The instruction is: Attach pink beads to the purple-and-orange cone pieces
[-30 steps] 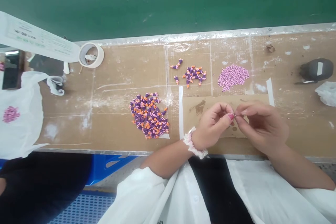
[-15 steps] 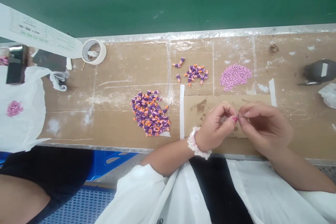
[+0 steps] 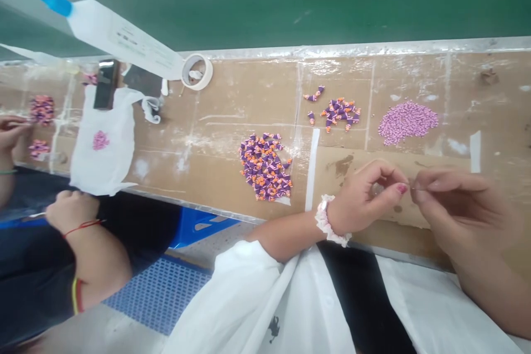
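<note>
My left hand (image 3: 369, 199), with a frilly scrunchie at its wrist, is closed in a pinch above a cardboard sheet (image 3: 431, 161). Close by on the right, my right hand (image 3: 460, 204) pinches too, thumb against forefinger, its back blurred. Whatever sits between the fingertips is too small to make out. Beyond the hands lies a pile of small pink-purple bead-like pieces (image 3: 407, 121). To its left is a small group of purple-and-orange figurines (image 3: 342, 114), with a few lying apart. A larger pile of such figurines (image 3: 267, 168) rests left of my left forearm.
A white bottle with a blue nozzle (image 3: 124, 38) leans in at upper left, by a tape roll (image 3: 197, 72). A phone (image 3: 107, 83) lies on a white plastic bag (image 3: 103, 168). At far left are a co-worker's hand (image 3: 73, 211) and more small pieces (image 3: 42, 109).
The view has swung left, so everything appears shifted right. The bottle's nozzle and a co-worker's arms have come into sight. Both my hands keep their pinch, fingertips close together.
</note>
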A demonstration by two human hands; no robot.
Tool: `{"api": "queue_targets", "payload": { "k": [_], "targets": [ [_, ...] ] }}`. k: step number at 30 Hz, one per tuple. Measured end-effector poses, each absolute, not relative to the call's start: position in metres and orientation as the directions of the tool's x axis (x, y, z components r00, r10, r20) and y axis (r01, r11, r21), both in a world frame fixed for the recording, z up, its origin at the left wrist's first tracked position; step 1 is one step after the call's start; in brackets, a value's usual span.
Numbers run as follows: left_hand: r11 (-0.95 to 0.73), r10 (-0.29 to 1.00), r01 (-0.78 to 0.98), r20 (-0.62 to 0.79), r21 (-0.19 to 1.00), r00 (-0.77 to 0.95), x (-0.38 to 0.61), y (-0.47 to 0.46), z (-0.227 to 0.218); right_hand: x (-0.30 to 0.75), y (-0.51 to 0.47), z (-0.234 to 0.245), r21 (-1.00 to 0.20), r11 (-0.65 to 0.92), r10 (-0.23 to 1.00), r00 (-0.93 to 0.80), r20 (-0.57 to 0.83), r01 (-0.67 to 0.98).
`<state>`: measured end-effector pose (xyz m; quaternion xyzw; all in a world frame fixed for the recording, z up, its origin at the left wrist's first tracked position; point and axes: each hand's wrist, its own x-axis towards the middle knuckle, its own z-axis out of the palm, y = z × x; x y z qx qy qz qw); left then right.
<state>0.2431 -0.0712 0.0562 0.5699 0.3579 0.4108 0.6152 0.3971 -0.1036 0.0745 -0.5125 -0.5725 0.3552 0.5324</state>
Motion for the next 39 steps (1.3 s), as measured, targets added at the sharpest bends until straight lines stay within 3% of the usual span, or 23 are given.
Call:
{"api": "queue_targets", "payload": {
  "k": [3,5,7,9,13,18,23,26,29,31,34,37,39],
  "targets": [
    [-0.186,0.912,0.216,0.087,0.958,0.401,0.218,-0.062,0.063,0.402,-0.104,0.076,-0.961,0.177,0.978,0.074,0.196,0.212],
    [-0.296,0.922,0.541,0.088,0.787,0.377,0.192,-0.059,0.067,0.406,-0.103,0.078,-0.950,0.173,0.984,-0.009,0.177,0.261],
    [-0.219,0.970,0.793,0.041,0.568,0.239,0.164,-0.060,0.067,0.410,-0.102,0.080,-0.906,0.207,0.977,-0.131,0.170,0.370],
    [-0.090,0.995,0.916,0.000,0.390,0.098,0.140,-0.064,0.064,0.413,-0.100,0.082,-0.829,0.285,0.950,-0.256,0.178,0.481],
    [0.017,0.998,0.977,-0.061,0.212,-0.004,0.114,-0.071,0.050,0.413,-0.097,0.082,-0.708,0.419,0.885,-0.431,0.177,0.569],
    [-0.043,0.984,0.988,-0.163,0.145,0.067,0.113,-0.067,0.047,0.412,-0.096,0.079,-0.580,0.525,0.810,-0.576,0.113,0.623],
    [-0.172,0.932,0.985,-0.327,-0.020,0.157,0.116,-0.057,0.060,0.413,-0.098,0.078,-0.482,0.546,0.787,-0.617,0.014,0.685],
    [-0.244,0.907,0.968,-0.365,-0.054,0.208,0.114,-0.055,0.059,0.412,-0.099,0.079,-0.405,0.586,0.760,-0.649,-0.024,0.702],
    [-0.271,0.913,0.962,-0.320,-0.017,0.252,0.109,-0.056,0.054,0.412,-0.099,0.080,-0.364,0.606,0.754,-0.657,-0.022,0.707],
    [-0.233,0.938,0.970,-0.247,0.075,0.244,0.108,-0.056,0.053,0.412,-0.098,0.081,-0.380,0.596,0.761,-0.648,-0.012,0.708],
    [-0.123,0.968,0.903,-0.152,0.411,0.200,0.115,-0.056,0.060,0.415,-0.095,0.084,-0.470,0.546,0.795,-0.606,0.029,0.694],
    [0.054,0.958,0.534,-0.194,0.844,0.210,0.138,-0.059,0.069,0.417,-0.094,0.088,-0.631,0.444,0.858,-0.505,0.095,0.636],
    [0.279,0.898,0.135,-0.308,0.951,0.313,0.158,-0.061,0.072,0.417,-0.094,0.090,-0.769,0.339,0.909,-0.398,0.119,0.542]
  ]
}}
